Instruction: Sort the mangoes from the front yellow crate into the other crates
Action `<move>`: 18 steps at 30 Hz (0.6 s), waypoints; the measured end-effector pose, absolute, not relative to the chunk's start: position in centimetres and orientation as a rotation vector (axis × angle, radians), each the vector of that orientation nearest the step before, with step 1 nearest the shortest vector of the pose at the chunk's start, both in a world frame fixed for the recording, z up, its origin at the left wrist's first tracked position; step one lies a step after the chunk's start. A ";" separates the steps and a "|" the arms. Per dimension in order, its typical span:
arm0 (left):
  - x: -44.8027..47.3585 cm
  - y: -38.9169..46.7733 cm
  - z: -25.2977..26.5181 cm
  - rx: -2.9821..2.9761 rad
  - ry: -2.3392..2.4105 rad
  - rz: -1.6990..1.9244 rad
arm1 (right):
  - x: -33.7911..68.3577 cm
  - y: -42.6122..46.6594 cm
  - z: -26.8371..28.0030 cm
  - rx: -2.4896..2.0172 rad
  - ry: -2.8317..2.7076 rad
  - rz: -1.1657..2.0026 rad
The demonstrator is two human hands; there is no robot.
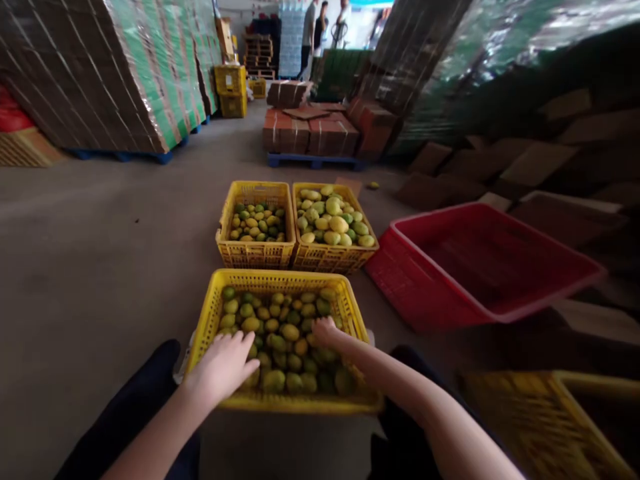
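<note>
Right in front of me stands a yellow plastic crate (213,300) holding many green and yellow lemons (290,332). My left hand (223,365) is over its left side, palm down, fingers spread above the fruit, with nothing visibly held. On the right side of the crate, my right hand (326,331) reaches down among the lemons with its fingers curled. Its fingertips are hidden, so I cannot make out what is in them. Behind this crate are two more yellow crates: the left one (255,252) holds small lemons, the right one (333,251) larger, paler ones.
A red tub (430,287) is to the right, beside loose cardboard (540,163). Another yellow crate (520,420) is at lower right. Flattened boxes sit on a blue pallet (315,161) ahead. Wrapped stacks (165,73) rise at left. People (320,30) stand far back.
</note>
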State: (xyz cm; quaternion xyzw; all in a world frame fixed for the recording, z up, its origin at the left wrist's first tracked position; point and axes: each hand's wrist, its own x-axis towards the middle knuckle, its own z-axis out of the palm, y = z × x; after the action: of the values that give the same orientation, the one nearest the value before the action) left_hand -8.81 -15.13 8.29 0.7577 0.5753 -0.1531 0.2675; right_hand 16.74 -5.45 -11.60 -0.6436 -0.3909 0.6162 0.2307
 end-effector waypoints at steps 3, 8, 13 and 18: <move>-9.9 -15.6 7.1 2.029 1.589 -0.397 | 13.9 -6.4 -14.2 -2.076 -1.198 1.475; -10.1 -16.0 5.8 1.995 1.659 -0.543 | 10.4 -7.8 -17.4 -2.274 -1.473 1.313; -9.3 -15.7 5.7 2.017 1.593 -0.518 | 9.8 -9.7 -18.3 -2.211 -1.567 1.297; -9.9 -15.0 5.4 2.051 1.638 -0.436 | 10.1 -8.3 -16.5 -2.137 -1.349 1.353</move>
State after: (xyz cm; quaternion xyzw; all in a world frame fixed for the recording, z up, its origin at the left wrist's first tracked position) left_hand -9.93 -14.99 5.35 0.7487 0.5978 -0.1592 0.2381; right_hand 10.10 -8.35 -16.50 -0.7385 -0.4661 0.4675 0.1371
